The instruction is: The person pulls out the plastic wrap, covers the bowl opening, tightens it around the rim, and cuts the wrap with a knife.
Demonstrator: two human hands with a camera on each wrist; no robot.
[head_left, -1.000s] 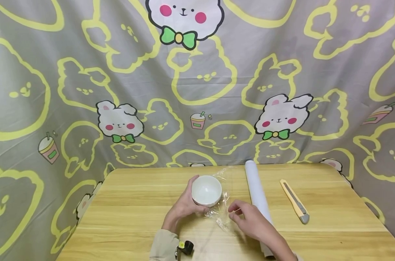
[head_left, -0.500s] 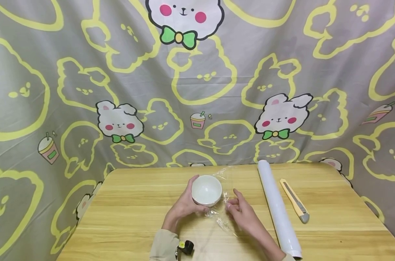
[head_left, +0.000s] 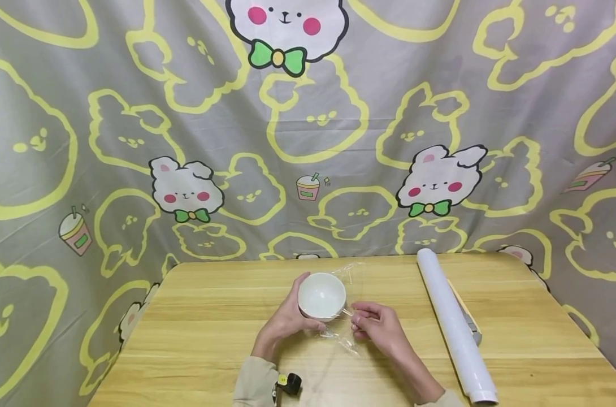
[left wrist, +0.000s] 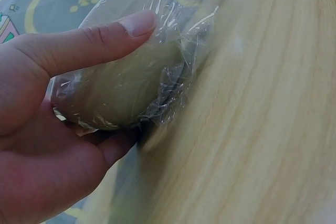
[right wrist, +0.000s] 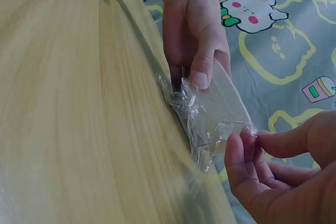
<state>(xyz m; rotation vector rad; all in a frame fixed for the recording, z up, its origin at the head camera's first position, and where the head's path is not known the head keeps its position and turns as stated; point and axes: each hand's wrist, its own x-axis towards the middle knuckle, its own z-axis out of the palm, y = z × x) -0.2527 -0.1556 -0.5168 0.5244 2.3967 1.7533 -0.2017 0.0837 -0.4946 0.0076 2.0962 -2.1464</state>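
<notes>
A white bowl (head_left: pixel 322 296) sits near the middle of the table, held by my left hand (head_left: pixel 290 314), whose fingers and thumb curl round its left side. Clear cling film (left wrist: pixel 173 77) wraps the bowl's outside and bunches loosely below and beside it. At the bowl's right side my right hand (head_left: pixel 381 327) pinches an edge of the film between thumb and fingertips; in the right wrist view the right-hand fingers (right wrist: pixel 239 156) draw film up to the rim. The bowl's underside is hidden by film and my left hand.
A long roll of cling film (head_left: pixel 455 325) lies slanted on the right of the wooden table (head_left: pixel 196 316). It partly covers a yellow box cutter (head_left: pixel 465 308). A patterned curtain (head_left: pixel 247 130) hangs behind the table and along both sides.
The roll has shifted right and now overlaps the box cutter. My right hand has turned and closed on the film edge beside the bowl. My left hand and the bowl stay put.
</notes>
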